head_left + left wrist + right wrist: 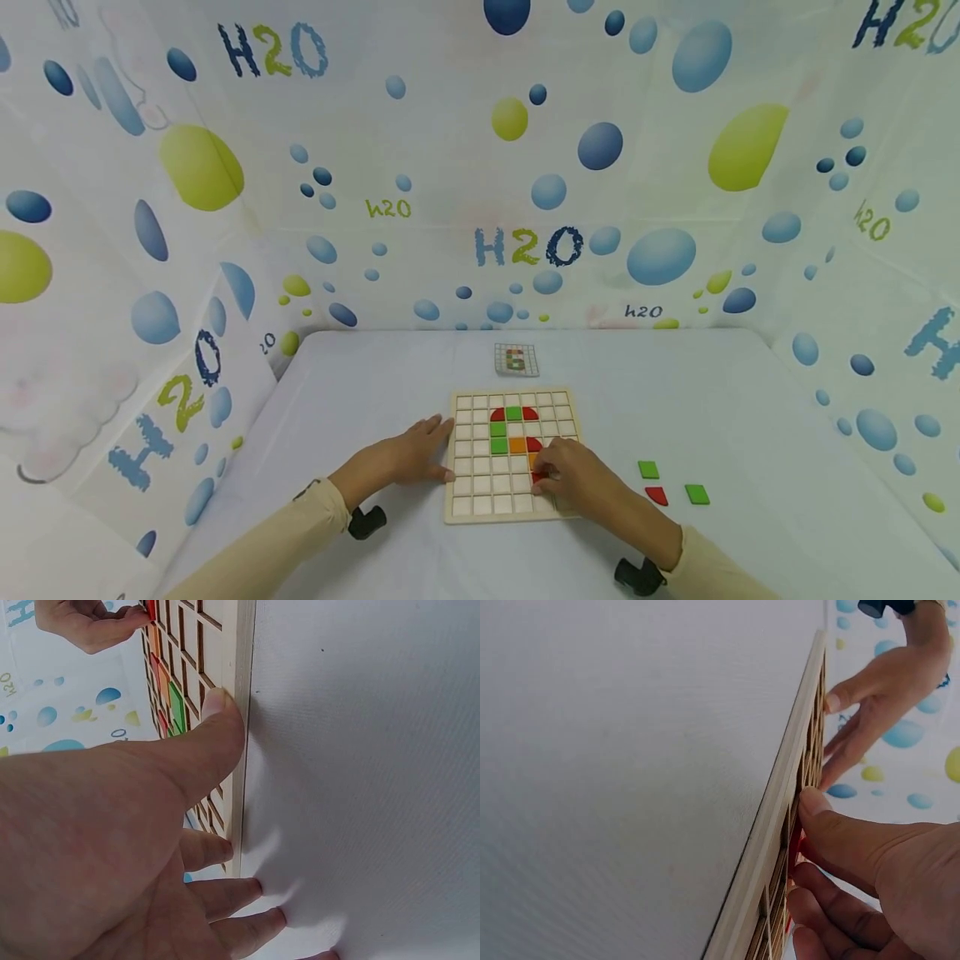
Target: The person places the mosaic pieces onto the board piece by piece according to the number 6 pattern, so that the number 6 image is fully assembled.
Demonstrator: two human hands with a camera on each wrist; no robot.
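Observation:
A wooden grid board [510,520] lies on the white table with red, green and orange tiles set in some of its squares. My left hand [412,454] rests at the board's left edge, fingers spread; in the left wrist view its thumb [217,727] touches the rim. Over the lower right of the grid, my right hand [576,477] pinches a red tile [796,847] between thumb and fingers, down at the squares. The fingers partly hide that tile. Just above it, an orange tile [533,460] is partly covered by the hand.
Right of the board lie two loose green tiles [648,470] and a red rounded tile [656,496]. Behind the board sits a small pattern card [516,360] with a grid and coloured figure. A curtain printed with bubbles [600,146] surrounds the table.

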